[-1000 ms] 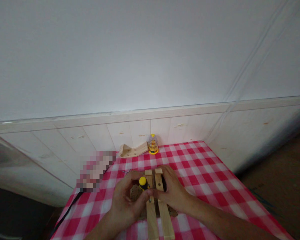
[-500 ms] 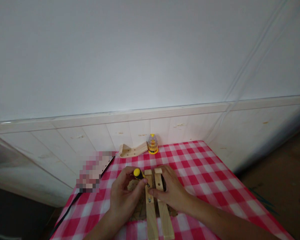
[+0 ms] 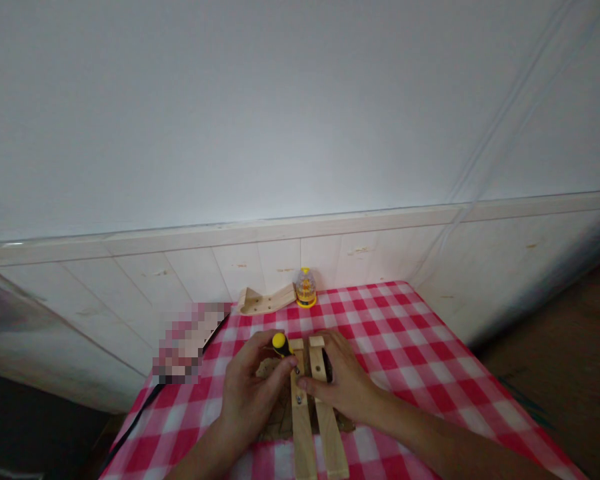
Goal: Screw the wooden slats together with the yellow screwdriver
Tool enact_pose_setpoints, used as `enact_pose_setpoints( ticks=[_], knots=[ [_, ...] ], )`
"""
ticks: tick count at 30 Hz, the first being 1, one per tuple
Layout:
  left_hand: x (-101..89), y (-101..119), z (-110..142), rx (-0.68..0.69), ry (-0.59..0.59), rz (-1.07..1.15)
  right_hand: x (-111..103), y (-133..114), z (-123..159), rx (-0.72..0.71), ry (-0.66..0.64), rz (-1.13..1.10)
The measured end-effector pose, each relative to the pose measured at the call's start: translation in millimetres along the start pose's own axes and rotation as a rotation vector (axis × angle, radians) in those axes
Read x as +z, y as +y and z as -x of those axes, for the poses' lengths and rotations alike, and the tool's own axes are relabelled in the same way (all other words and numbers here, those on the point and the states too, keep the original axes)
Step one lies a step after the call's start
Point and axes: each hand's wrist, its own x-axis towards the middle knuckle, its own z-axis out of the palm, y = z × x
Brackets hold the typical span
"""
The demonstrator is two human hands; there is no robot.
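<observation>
My left hand [image 3: 247,393] is closed on a short screwdriver [image 3: 281,345] with a yellow and black handle. The handle leans up and left, above screws in the left wooden piece [image 3: 304,433]. My right hand [image 3: 350,383] wraps round the right wooden piece [image 3: 331,433], its thumb reaching across to the left one. Both pieces lie side by side, each with a small block at its far end. Beneath them is a brown patterned board [image 3: 277,420], partly covered by my hands. The screwdriver's tip is too small to make out.
Near the wall, an angled wooden part [image 3: 266,304] with holes lies beside a clear and yellow container [image 3: 307,291]. A blurred-out flat object [image 3: 193,343] with a black strap [image 3: 137,420] is at the left edge of the checked tablecloth [image 3: 410,353].
The screwdriver has tilted and shifted up and left from one second ago, then swung slightly back right. My left hand moved with it; my right hand and the wooden pieces stayed nearly still.
</observation>
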Motion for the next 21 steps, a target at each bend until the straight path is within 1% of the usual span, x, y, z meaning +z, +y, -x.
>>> enact_pose_setpoints(
  ticks=[9,21],
  knots=[
    [-3.0,-2.3,3.4,-0.067,-0.04,-0.039,0.3,0.2,-0.4,-0.009,-0.001,-0.012],
    [-3.6,1.6,4.3,-0.02,-0.074,-0.047,-3.5,-6.0,-0.9,-0.005,-0.007,-0.01]
  ],
)
